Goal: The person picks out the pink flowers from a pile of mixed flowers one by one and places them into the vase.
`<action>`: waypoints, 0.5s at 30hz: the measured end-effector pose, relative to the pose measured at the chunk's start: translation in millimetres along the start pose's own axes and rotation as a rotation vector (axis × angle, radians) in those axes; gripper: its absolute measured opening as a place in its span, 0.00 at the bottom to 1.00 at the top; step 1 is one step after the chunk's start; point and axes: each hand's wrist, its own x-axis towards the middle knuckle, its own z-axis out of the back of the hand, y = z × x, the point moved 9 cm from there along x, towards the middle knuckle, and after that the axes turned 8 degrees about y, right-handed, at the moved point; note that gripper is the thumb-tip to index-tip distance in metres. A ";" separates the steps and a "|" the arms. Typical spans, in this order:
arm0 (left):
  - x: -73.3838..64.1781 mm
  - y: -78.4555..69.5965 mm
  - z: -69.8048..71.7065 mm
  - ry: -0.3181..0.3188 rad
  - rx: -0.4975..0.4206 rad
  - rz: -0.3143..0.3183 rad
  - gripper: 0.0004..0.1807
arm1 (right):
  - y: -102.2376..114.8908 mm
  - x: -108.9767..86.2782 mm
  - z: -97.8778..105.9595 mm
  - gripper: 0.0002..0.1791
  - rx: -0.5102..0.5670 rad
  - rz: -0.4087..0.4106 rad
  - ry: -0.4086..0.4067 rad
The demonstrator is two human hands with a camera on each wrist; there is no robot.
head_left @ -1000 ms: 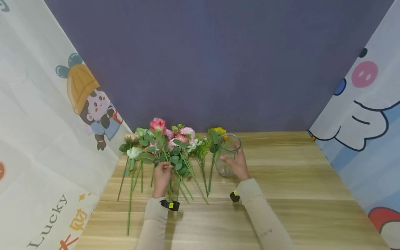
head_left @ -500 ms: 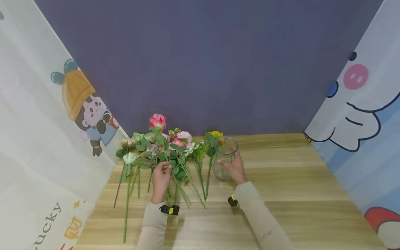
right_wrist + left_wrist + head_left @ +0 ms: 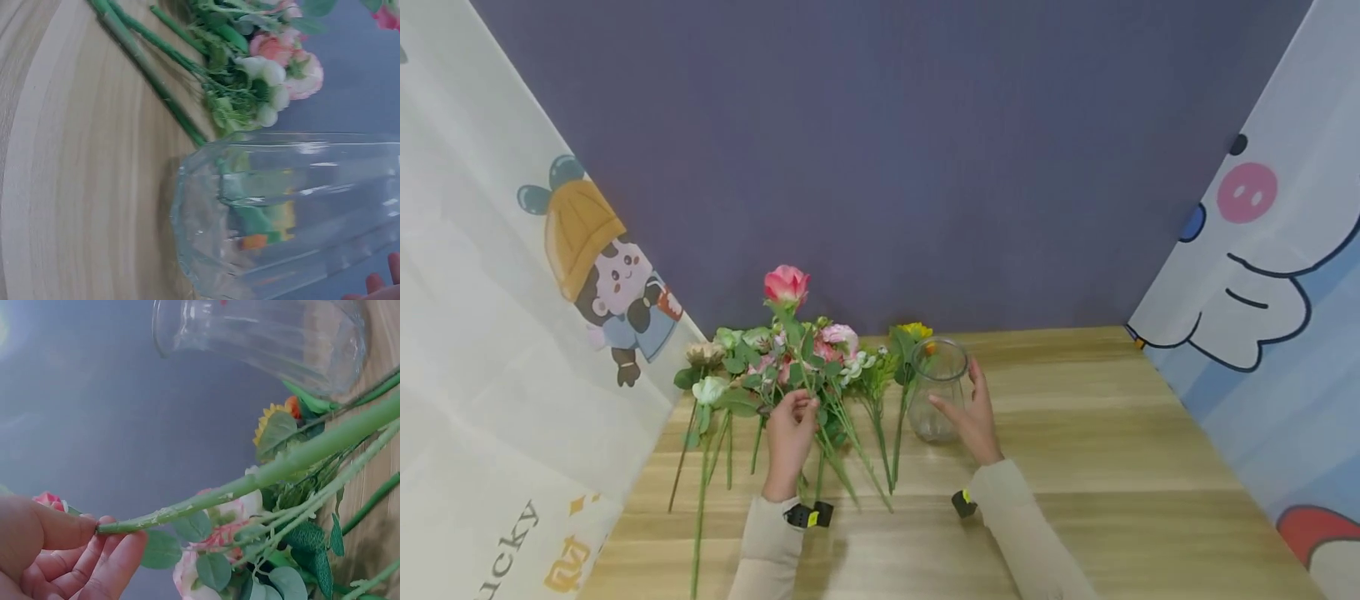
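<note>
Your left hand (image 3: pixel 792 442) pinches a rough green stem (image 3: pixel 269 475) between thumb and fingers; its cupped pink-red rose (image 3: pixel 787 285) is at twelve o'clock from that hand. Your right hand (image 3: pixel 977 423) lies at the vase's (image 3: pixel 934 417) four o'clock, thumb and fingers loosely spread; contact is unclear. Through the upright, faceted glass shows a yellow flower (image 3: pixel 284 219).

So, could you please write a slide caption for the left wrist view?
Left hand pinching a green stem, with a glass vase and pink flowers beyond.
</note>
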 end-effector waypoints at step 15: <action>-19.8 -36.6 -24.0 0.033 -0.009 -0.118 0.10 | 41.2 -36.8 20.3 0.45 0.053 0.220 -0.195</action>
